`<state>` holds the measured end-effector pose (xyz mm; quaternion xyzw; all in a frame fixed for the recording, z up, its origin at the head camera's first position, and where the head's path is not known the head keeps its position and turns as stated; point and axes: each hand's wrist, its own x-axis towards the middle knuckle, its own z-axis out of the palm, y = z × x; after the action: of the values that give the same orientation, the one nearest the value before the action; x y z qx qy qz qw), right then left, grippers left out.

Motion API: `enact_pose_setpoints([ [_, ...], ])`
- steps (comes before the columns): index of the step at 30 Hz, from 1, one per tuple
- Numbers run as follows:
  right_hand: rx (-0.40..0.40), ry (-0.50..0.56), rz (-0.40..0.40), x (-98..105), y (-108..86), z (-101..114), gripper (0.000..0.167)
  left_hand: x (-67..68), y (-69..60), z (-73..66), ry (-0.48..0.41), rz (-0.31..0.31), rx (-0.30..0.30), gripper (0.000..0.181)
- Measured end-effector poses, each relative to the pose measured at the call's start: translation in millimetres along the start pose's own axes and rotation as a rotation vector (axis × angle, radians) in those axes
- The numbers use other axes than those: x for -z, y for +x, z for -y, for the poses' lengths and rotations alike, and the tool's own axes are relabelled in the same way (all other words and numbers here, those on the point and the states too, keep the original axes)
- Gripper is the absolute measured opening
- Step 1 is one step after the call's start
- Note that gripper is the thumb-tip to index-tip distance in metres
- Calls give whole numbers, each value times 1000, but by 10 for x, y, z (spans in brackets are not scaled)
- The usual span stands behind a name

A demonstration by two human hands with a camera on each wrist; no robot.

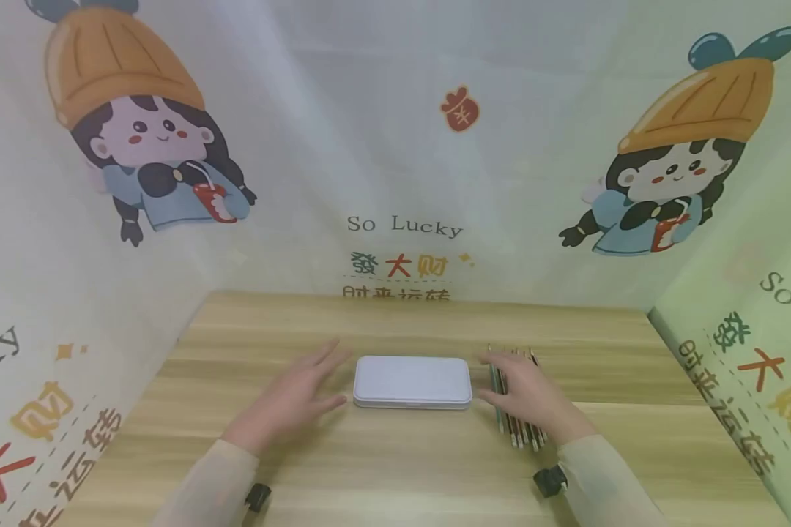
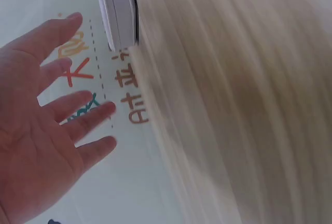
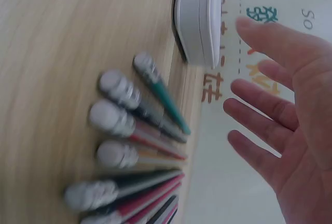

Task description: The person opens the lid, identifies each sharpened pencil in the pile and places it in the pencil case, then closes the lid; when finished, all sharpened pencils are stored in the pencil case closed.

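A white, rounded rectangular case (image 1: 412, 380) lies closed on the wooden table, between both hands. To its left, my left hand (image 1: 296, 399) hovers with spread fingers, apart from the case; in the left wrist view that hand (image 2: 46, 125) holds nothing. On the other side, my right hand (image 1: 524, 391) is over several pencils (image 1: 519, 432), its fingertips close to the case's right end. The right wrist view shows the pencils (image 3: 150, 92) with white erasers in metal ferrules, lying side by side, and the right hand (image 3: 290, 115) with parted, relaxed fingers and nothing in them.
The wooden table (image 1: 395, 468) reaches back to a printed cloth (image 1: 395, 146) hanging behind it and along both sides. A black strap piece (image 1: 258, 498) sits at the left wrist, another black piece (image 1: 550, 481) at the right.
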<state>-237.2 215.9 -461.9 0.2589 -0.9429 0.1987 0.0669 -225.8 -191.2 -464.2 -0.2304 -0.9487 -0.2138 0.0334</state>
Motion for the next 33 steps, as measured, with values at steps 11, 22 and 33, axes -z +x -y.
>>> enact_pose_setpoints([
  [11, 66, 42, 113, -130, 201, 135, 69, -97, 199, -52, 12, 113, -74, 64],
  [22, 42, -15, 143, -129, 271, 125, 60, -177, 258, -38, 32, 116, -44, 52],
  [33, 39, 6, 135, -173, 294, 94, 54, -217, 351, -99, 25, 96, -45, 48],
])
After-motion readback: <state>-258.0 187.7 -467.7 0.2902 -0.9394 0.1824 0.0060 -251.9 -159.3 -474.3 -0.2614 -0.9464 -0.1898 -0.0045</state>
